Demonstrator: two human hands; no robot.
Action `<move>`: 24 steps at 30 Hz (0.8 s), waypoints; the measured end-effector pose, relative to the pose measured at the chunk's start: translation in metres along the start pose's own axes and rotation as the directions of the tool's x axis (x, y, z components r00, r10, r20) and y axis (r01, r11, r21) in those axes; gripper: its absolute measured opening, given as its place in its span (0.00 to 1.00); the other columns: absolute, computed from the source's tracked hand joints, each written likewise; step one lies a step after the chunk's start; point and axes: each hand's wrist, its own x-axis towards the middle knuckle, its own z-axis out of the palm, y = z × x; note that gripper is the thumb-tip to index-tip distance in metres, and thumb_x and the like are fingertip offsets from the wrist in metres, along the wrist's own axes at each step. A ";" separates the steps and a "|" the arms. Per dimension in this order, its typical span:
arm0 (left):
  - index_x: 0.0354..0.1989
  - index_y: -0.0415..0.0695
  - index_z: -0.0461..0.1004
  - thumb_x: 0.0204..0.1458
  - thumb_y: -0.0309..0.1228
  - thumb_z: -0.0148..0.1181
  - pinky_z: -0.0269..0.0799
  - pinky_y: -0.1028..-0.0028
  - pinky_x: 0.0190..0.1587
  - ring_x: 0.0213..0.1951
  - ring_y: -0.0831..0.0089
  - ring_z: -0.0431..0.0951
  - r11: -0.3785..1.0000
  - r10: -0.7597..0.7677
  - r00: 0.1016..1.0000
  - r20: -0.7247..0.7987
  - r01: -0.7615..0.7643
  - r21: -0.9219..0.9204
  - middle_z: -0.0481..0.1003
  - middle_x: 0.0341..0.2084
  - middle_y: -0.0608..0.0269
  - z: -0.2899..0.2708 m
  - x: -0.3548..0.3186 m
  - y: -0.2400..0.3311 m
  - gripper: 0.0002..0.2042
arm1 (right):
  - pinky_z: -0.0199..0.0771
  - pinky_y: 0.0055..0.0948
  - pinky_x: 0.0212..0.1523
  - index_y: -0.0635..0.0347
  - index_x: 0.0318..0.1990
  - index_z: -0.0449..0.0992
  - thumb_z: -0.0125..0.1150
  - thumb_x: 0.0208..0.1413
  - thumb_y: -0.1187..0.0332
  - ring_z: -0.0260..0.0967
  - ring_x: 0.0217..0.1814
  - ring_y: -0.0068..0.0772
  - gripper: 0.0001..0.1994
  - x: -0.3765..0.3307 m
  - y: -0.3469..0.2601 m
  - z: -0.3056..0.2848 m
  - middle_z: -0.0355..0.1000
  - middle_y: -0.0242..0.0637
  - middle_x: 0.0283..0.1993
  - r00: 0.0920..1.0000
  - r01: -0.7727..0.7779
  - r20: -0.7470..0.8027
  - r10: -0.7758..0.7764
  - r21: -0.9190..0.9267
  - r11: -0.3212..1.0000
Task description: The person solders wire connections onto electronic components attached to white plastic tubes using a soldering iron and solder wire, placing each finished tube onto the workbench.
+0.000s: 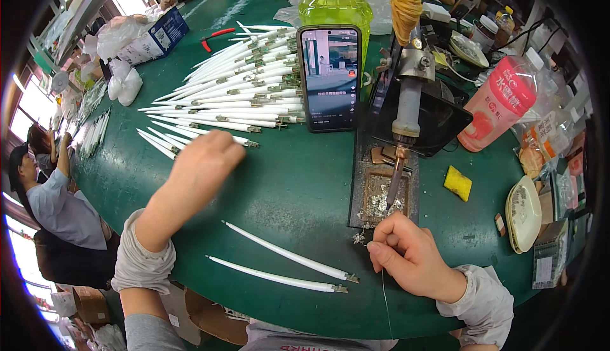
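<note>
My right hand point(412, 255) pinches a thin solder wire point(386, 300), which hangs down toward the table's near edge. Just above its fingers points the tip of a soldering iron point(397, 176), clamped upright in a stand. My left hand point(208, 159) is curled over the near end of a large fanned pile of white rods point(241, 81) with small circuit boards at their ends. Its fingertips are hidden, so what they grip cannot be made out. Two more white rods, an upper point(286, 248) and a lower point(273, 273), lie in front of me, board ends toward my right hand.
A phone point(330, 77) stands against a bottle of green liquid point(337, 7). Under the iron lies a tray with solder scraps point(375, 201). To the right are a yellow sponge point(457, 183), a pink-labelled bottle point(499, 103) and a dish point(524, 214). Red-handled pliers point(216, 38) lie beyond the pile. Other people sit around.
</note>
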 end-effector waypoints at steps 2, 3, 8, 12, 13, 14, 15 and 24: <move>0.31 0.42 0.68 0.42 0.24 0.52 0.69 0.66 0.36 0.34 0.58 0.71 0.974 0.088 0.996 -0.004 -0.087 -0.210 0.66 0.27 0.57 -0.002 0.010 0.026 0.06 | 0.59 0.19 0.20 0.61 0.34 0.65 0.58 0.56 0.72 0.64 0.18 0.17 0.07 0.000 -0.001 0.000 0.67 0.29 0.18 1.000 -0.006 0.007 0.006 0.011 1.000; 0.31 0.43 0.68 0.42 0.25 0.53 0.69 0.66 0.37 0.34 0.60 0.71 0.954 0.154 0.987 -0.052 -0.162 -0.251 0.66 0.27 0.58 0.003 0.013 0.038 0.06 | 0.60 0.19 0.20 0.61 0.34 0.66 0.60 0.55 0.71 0.63 0.18 0.16 0.08 0.001 -0.003 0.000 0.67 0.29 0.19 1.000 0.002 0.011 -0.002 -0.003 1.000; 0.31 0.43 0.69 0.43 0.26 0.58 0.69 0.69 0.40 0.36 0.63 0.72 0.960 0.181 0.983 -0.015 -0.180 -0.215 0.68 0.30 0.60 -0.011 0.027 0.082 0.07 | 0.61 0.18 0.20 0.61 0.33 0.68 0.64 0.51 0.72 0.63 0.19 0.15 0.09 -0.002 -0.008 -0.002 0.67 0.28 0.20 1.000 0.010 0.011 -0.009 -0.048 0.999; 0.29 0.42 0.68 0.44 0.26 0.59 0.68 0.68 0.39 0.35 0.63 0.71 0.942 0.231 0.972 0.032 -0.215 -0.256 0.68 0.28 0.61 -0.008 0.026 0.063 0.06 | 0.62 0.18 0.20 0.62 0.34 0.69 0.63 0.51 0.73 0.64 0.20 0.15 0.07 -0.002 -0.007 -0.005 0.67 0.28 0.21 1.000 0.017 0.027 -0.015 -0.097 0.995; 0.29 0.42 0.68 0.44 0.26 0.59 0.68 0.68 0.39 0.35 0.63 0.71 0.941 0.234 0.972 0.032 -0.218 -0.258 0.68 0.28 0.61 -0.009 0.026 0.064 0.06 | 0.62 0.17 0.21 0.62 0.34 0.70 0.63 0.51 0.74 0.64 0.21 0.15 0.07 -0.001 -0.009 -0.006 0.68 0.28 0.21 0.999 0.030 0.043 -0.025 -0.124 0.992; 0.29 0.42 0.68 0.44 0.26 0.59 0.68 0.68 0.38 0.35 0.63 0.71 0.930 0.240 0.970 0.031 -0.220 -0.295 0.68 0.28 0.61 -0.011 0.025 0.067 0.06 | 0.62 0.17 0.21 0.62 0.34 0.70 0.63 0.51 0.74 0.64 0.21 0.15 0.07 -0.001 -0.010 -0.006 0.68 0.28 0.21 0.999 0.027 0.040 -0.022 -0.124 0.992; 0.29 0.42 0.68 0.44 0.26 0.58 0.69 0.69 0.37 0.35 0.63 0.71 0.916 0.246 0.969 0.029 -0.222 -0.332 0.68 0.27 0.61 -0.014 0.026 0.069 0.06 | 0.62 0.17 0.21 0.62 0.35 0.70 0.63 0.51 0.74 0.64 0.21 0.14 0.07 -0.001 -0.012 -0.005 0.68 0.28 0.22 1.000 0.021 0.009 -0.020 -0.096 0.995; 0.36 0.42 0.68 0.45 0.45 0.63 0.68 0.69 0.33 0.32 0.62 0.69 0.880 0.320 0.924 0.210 -0.207 -0.427 0.65 0.29 0.59 -0.030 0.019 0.087 0.20 | 0.63 0.17 0.21 0.63 0.36 0.70 0.61 0.51 0.75 0.65 0.22 0.14 0.07 -0.006 -0.006 -0.005 0.69 0.30 0.24 0.993 0.029 -0.117 -0.033 -0.035 0.999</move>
